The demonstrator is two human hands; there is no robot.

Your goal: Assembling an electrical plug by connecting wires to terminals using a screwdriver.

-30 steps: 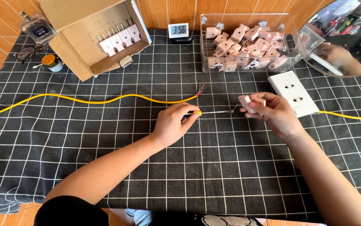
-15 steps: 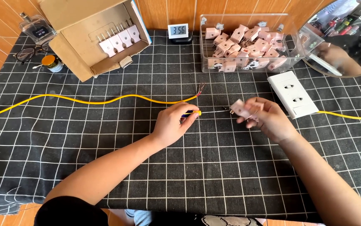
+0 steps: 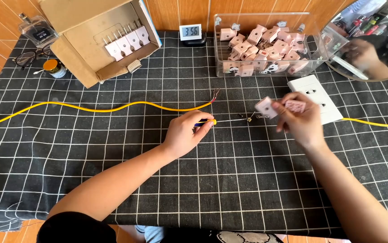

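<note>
I see a small pink plug piece (image 3: pixel 266 107) pinched in my right hand (image 3: pixel 298 120), lifted just above the table (image 3: pixel 248 189) right of centre; the hand is blurred, and a second pink piece (image 3: pixel 295 106) shows between its fingers. My left hand (image 3: pixel 186 135) rests on the checked cloth just left of it, closed around a small screwdriver (image 3: pixel 221 120) with a yellow-tipped handle, its thin shaft pointing right toward a few tiny metal parts (image 3: pixel 254 117) lying on the cloth close under the right hand. A yellow cable (image 3: pixel 90 108) snakes from the left edge to the middle, ending in bared wires (image 3: pixel 214 95) just beyond the left hand; another stretch of yellow cable (image 3: pixel 374 122) leaves to the right. A white socket strip (image 3: pixel 317 96) lies just behind the right hand. Farther back stands a clear plastic bin (image 3: pixel 266 45) full of pink plugs, beside it a small digital clock (image 3: pixel 190 33), and to the left an open cardboard box (image 3: pixel 99 40) holding pale plugs in a row. At far left lie spectacles (image 3: pixel 29 57), a small round tin (image 3: pixel 54 67) and a glass bottle (image 3: pixel 36 30). A round mirror (image 3: pixel 374 40) sits at far right.
</note>
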